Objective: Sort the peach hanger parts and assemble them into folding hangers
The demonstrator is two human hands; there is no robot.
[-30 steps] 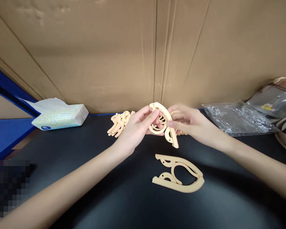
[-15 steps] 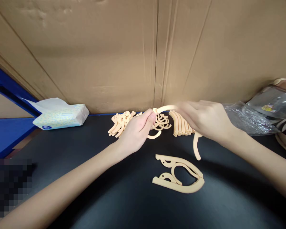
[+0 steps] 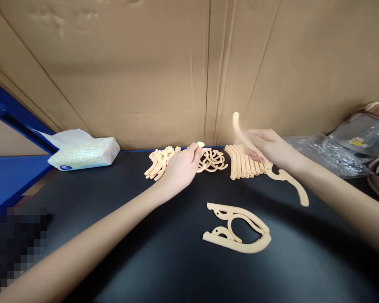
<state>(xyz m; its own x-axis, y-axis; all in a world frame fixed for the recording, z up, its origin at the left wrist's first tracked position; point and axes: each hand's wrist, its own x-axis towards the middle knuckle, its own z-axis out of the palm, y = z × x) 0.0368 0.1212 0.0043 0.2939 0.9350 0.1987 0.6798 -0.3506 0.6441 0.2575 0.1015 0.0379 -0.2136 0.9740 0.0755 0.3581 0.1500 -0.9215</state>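
Observation:
My right hand (image 3: pixel 267 145) is closed round a curved beige hanger arm (image 3: pixel 286 176), tilted with its narrow end up and a notch near its lower end. Between the closed fingers of my left hand (image 3: pixel 183 166) is a beige plastic piece (image 3: pixel 201 144); only its rounded tip shows. Behind that hand lies a heap of hanger arms (image 3: pixel 158 164), partly hidden. Just right of it is a pile of hanger hooks (image 3: pixel 215 160). A row of flat hanger arms (image 3: pixel 241 164) lies below my right hand. Nearer me rests a folded hanger (image 3: pixel 249 248).
A tissue pack (image 3: pixel 85 153) stands at the back left of the black tabletop (image 3: pixel 164 261). Clear plastic wrapping (image 3: pixel 322 153) and a transparent container (image 3: pixel 363 130) are at the right. Cardboard (image 3: pixel 129 75) walls off the back, and a blue frame (image 3: pixel 15 113) stands left.
My hands have moved apart. My right hand has turned and swung the hanger arm more upright, away from my left hand. The curved piece below my left hand no longer shows.

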